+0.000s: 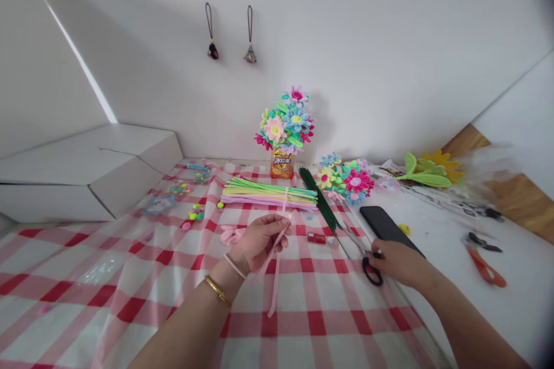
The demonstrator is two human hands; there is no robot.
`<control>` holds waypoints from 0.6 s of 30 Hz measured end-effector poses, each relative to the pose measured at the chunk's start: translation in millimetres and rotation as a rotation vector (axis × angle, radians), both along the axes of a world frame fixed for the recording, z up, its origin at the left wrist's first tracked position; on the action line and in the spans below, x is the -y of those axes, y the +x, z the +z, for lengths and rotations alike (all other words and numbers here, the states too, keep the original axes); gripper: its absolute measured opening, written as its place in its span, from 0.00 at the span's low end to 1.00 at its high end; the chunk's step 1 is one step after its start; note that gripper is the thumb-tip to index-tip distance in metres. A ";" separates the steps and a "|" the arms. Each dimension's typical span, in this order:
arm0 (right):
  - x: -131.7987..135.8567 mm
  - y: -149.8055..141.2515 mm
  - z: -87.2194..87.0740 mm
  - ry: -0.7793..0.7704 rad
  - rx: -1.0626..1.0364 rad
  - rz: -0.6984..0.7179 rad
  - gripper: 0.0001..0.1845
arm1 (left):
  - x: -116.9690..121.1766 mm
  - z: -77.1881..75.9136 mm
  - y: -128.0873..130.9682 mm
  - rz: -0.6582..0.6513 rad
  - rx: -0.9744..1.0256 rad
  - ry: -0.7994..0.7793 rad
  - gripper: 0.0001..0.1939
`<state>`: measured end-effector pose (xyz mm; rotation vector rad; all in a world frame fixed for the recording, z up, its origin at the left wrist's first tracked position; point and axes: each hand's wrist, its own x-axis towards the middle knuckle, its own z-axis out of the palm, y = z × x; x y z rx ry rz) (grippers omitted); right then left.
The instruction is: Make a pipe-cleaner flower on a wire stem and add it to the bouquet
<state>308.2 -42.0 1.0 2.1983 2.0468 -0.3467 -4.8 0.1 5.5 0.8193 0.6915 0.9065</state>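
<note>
Pinched between the thumb and fingers of my left hand (264, 236) is a pale pink pipe cleaner (274, 285), its ends hanging down over the checked cloth. My right hand (396, 260) grips the dark handles of a pair of scissors (372, 272), whose blades point away to the upper left. Beyond my left hand lies a tied bundle of green, yellow and pink pipe cleaners (268, 193). A looped pink pipe-cleaner piece (231, 234) lies by my left wrist. Dark green stems (322, 204) rest near the scissor tips.
Pipe-cleaner flowers (288, 121) stand in a drink carton (282, 164) by the wall; more flowers (350, 181) lie to its right. A black phone (387, 228) and orange-handled pliers (485, 265) are at right. A white box (86, 173) stands at left. Pompoms (196, 211) lie on the cloth.
</note>
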 end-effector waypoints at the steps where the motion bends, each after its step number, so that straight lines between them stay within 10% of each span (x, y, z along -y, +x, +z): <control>1: 1.2 1.1 -3.2 -0.005 -0.007 0.008 0.11 | 0.4 0.5 0.5 0.019 -0.004 0.000 0.09; 9: 9.3 -11.0 0.3 -0.037 -0.094 -0.134 0.13 | 2.0 6.0 -1.2 0.074 -0.033 0.025 0.08; 13: 30.7 -4.0 5.9 -0.112 -0.688 -0.356 0.16 | 3.5 9.3 -1.6 0.088 -0.001 0.089 0.08; 18: 49.6 -28.5 17.8 -0.103 -1.347 -0.075 0.20 | 4.7 14.0 -1.5 0.151 0.049 0.196 0.07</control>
